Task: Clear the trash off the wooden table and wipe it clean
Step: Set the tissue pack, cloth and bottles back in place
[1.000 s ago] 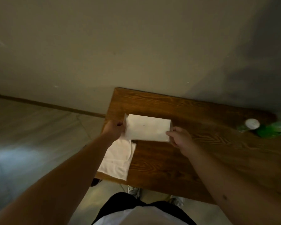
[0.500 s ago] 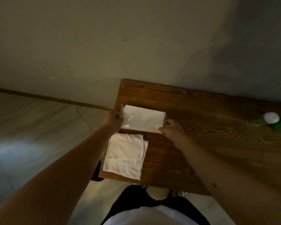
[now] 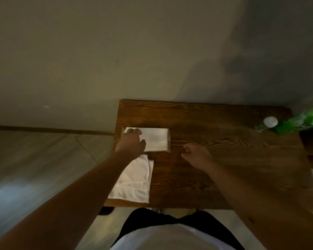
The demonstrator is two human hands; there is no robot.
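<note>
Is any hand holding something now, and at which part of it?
The left hand rests on the left end of the white tissue pack, which lies on the table; a firm grip cannot be told. The right hand holds nothing.

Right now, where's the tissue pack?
Head view: tissue pack lies at the wooden table's far-left corner, under the left hand, just beyond the folded white cloth.

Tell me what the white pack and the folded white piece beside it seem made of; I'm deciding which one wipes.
White pack: likely tissues in clear glossy plastic film, judging by the transparent end flap. Folded piece: looks like soft matte cloth, with a hemmed edge and limp folds. Table: wood, visible grain.
</note>
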